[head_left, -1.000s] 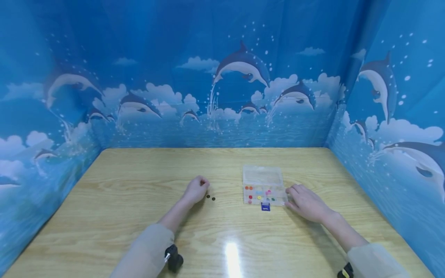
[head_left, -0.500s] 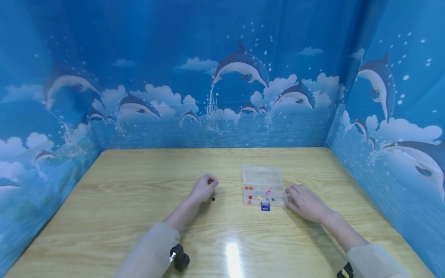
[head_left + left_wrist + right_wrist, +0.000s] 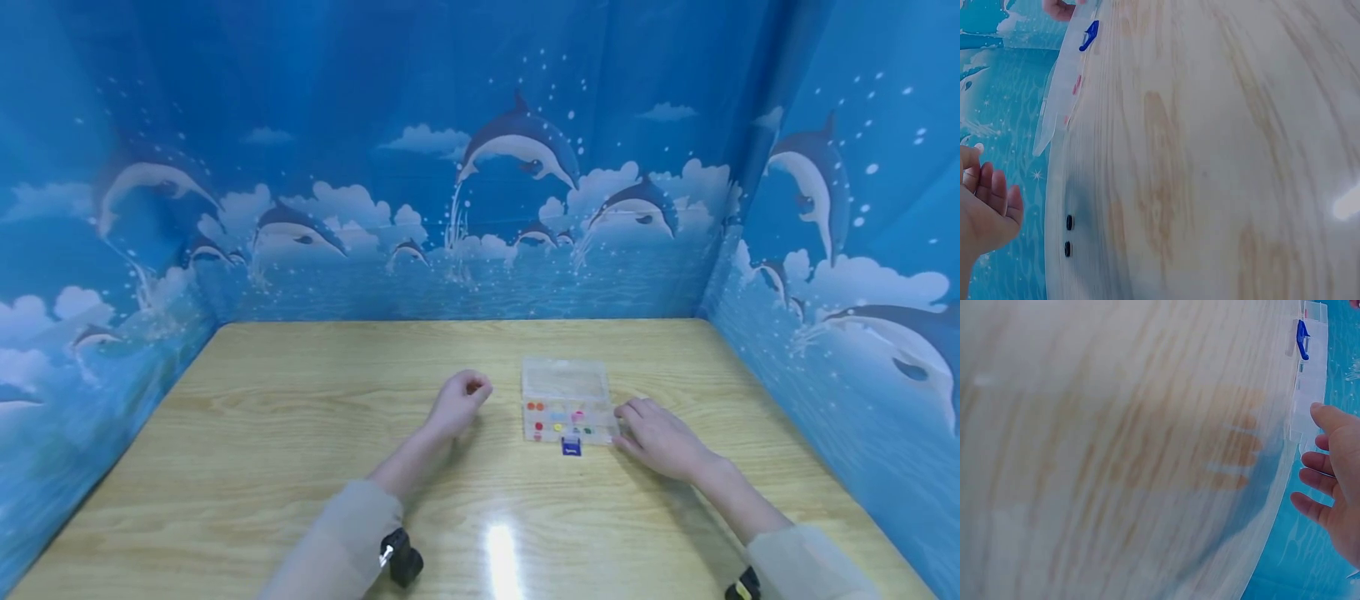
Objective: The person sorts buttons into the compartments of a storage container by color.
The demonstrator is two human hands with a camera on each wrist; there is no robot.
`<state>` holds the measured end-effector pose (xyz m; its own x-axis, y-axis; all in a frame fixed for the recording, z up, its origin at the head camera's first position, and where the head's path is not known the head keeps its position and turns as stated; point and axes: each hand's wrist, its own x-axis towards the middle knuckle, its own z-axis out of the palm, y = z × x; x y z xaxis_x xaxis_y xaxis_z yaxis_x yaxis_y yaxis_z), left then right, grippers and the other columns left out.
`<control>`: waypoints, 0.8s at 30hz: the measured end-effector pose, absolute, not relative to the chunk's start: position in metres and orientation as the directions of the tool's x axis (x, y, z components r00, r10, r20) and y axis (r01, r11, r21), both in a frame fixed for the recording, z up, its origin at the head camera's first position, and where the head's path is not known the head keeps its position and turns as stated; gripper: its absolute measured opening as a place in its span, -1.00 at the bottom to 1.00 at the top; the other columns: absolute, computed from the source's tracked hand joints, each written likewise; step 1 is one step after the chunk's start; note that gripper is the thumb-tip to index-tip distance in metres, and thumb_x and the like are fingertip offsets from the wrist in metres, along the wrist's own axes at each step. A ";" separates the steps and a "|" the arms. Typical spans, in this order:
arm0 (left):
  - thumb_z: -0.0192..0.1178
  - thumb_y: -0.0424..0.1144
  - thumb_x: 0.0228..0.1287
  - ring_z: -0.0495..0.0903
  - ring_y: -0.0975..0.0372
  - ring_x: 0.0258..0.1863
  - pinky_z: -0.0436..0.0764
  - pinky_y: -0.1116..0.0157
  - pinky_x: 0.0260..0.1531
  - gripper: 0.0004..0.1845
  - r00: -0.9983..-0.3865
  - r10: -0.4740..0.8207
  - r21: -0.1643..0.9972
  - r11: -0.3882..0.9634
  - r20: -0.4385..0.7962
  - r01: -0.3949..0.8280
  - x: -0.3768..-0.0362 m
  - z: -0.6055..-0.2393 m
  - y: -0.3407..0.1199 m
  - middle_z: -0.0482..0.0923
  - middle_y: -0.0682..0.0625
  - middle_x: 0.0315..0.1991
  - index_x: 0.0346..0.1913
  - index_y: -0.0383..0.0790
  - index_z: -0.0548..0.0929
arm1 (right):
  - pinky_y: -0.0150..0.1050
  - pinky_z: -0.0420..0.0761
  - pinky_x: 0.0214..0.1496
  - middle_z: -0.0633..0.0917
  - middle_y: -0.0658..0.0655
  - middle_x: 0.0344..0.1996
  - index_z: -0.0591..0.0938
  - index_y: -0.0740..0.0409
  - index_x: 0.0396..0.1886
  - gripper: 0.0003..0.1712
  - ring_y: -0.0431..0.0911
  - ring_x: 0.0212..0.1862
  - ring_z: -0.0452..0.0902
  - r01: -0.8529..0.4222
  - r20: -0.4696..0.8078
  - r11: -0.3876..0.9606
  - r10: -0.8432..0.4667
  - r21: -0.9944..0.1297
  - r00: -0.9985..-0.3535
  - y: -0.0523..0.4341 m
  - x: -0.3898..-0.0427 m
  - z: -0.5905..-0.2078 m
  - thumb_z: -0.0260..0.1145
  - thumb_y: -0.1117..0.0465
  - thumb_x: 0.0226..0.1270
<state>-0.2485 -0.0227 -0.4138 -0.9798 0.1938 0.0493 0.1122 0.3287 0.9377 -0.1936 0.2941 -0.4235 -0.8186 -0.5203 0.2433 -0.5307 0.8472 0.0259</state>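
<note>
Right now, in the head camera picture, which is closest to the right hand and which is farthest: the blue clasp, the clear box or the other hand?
1. Clear box: right hand rests at its right edge.
2. Blue clasp: on the box's near side, left of that hand.
3. Left hand: beyond the box, farthest left.

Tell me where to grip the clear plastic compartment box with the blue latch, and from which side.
Grip the clear plastic compartment box by its two short side walls, coming from above with thumb on one wall and fingers on the other. It lies flat on the wooden table with its lid open, so a level hold likely keeps the coloured pieces in. The right hand already rests by its right wall. Avoid the blue latch.
</note>
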 end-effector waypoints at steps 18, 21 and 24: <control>0.10 -0.31 0.30 0.46 0.19 -0.27 0.50 0.28 -0.27 -0.90 -0.962 0.272 0.958 0.268 0.028 0.103 -0.245 -0.409 0.020 0.50 -0.02 -0.29 -0.23 -0.28 0.56 | -0.05 0.52 -0.10 0.55 0.21 -0.22 0.52 0.35 -0.11 -0.57 0.07 -0.14 0.49 -0.534 0.254 0.845 -0.522 0.025 -0.814 0.296 -0.195 -0.427 0.34 0.12 0.16; 0.11 -0.32 0.29 0.47 0.19 -0.29 0.51 0.28 -0.28 -0.91 -0.959 0.281 0.961 0.256 0.028 0.104 -0.244 -0.408 0.028 0.51 -0.01 -0.30 -0.23 -0.27 0.57 | -0.05 0.52 -0.11 0.55 0.21 -0.22 0.52 0.35 -0.11 -0.57 0.07 -0.15 0.49 -0.533 0.255 0.846 -0.521 0.024 -0.815 0.296 -0.196 -0.427 0.34 0.12 0.16; 0.11 -0.32 0.29 0.48 0.19 -0.31 0.50 0.31 -0.32 -0.92 -0.959 0.281 0.960 0.262 0.026 0.103 -0.243 -0.409 0.036 0.51 0.01 -0.33 -0.24 -0.24 0.58 | -0.05 0.52 -0.10 0.55 0.21 -0.23 0.52 0.35 -0.11 -0.57 0.07 -0.15 0.49 -0.534 0.255 0.845 -0.521 0.022 -0.815 0.296 -0.195 -0.427 0.34 0.12 0.16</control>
